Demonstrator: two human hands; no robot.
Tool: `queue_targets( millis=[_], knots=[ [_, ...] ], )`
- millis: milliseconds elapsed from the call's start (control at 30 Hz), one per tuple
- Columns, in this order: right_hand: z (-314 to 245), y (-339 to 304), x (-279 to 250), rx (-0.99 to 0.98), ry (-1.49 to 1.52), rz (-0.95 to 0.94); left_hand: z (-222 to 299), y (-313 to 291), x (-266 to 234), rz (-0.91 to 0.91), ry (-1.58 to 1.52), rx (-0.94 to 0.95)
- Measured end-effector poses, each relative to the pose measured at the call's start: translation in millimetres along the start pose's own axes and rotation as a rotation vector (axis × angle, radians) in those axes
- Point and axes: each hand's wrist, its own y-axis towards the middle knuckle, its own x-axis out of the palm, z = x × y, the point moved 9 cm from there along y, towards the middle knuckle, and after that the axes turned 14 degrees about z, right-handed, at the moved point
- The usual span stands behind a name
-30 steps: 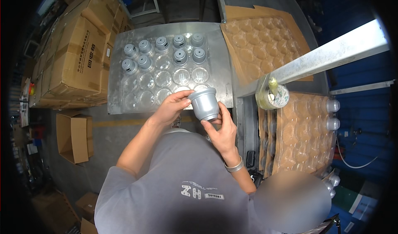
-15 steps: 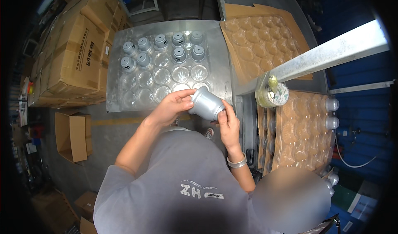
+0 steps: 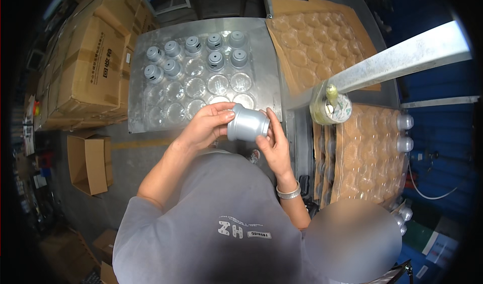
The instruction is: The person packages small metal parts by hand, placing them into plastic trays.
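Observation:
Between my two hands, in front of my chest, is a grey stepped cylindrical housing [image 3: 247, 124] lying on its side. My left hand [image 3: 209, 123] grips its wider end, thumb on top. The fingers and thumb of my right hand [image 3: 274, 142] close around its narrower end. Just beyond my hands lies a clear plastic tray [image 3: 162, 94] with round pockets. Several similar grey housings [image 3: 192, 45] stand in its far rows, some with dark slots in the side. The nearer pockets hold none.
A metal table [image 3: 136, 110] carries the tray. On the right lies another clear tray on cardboard [image 3: 322, 47], under a slanting pale metal beam [image 3: 397, 57] with tape rolls [image 3: 333, 110] hanging. Further trays with cardboard [image 3: 370, 158] stand at the right. Cartons [image 3: 90, 62] are stacked left; an opened box [image 3: 89, 163] sits on the floor.
The housing has turned to lie more level and shifted slightly left. My right hand has changed its grip on the narrow end, with the thumb now nearer me.

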Motion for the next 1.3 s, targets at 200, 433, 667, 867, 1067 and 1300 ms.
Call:
queue_targets(
  millis=[200,433,667,867,1067,1300],
  knots=[
    [13.0,-6.6,-0.9,0.219,0.153,-0.007,-2.8,5.9,-0.5,0.037,-0.077,-0.015],
    [10.2,-16.4,-6.6,0.224,0.078,0.081,-10.9,6.7,-0.8,0.055,-0.017,-0.003],
    [-19.9,-9.7,-15.4,0.116,-0.163,0.151,-11.8,14.3,12.4,-0.006,-0.008,-0.077],
    [-82.5,-9.7,-51.8,-0.175,-0.61,0.154,-18.6,23.8,25.6,0.061,0.159,0.044],
    [-200.9,-45.0,-100.5,-0.276,-0.663,0.185,-33.4,16.1,63.9,-0.128,0.141,0.201],
    [-352.2,-122.6,-212.4,-0.676,-1.122,0.724,-106.9,34.7,120.4,-0.327,0.533,0.073]
  ],
)
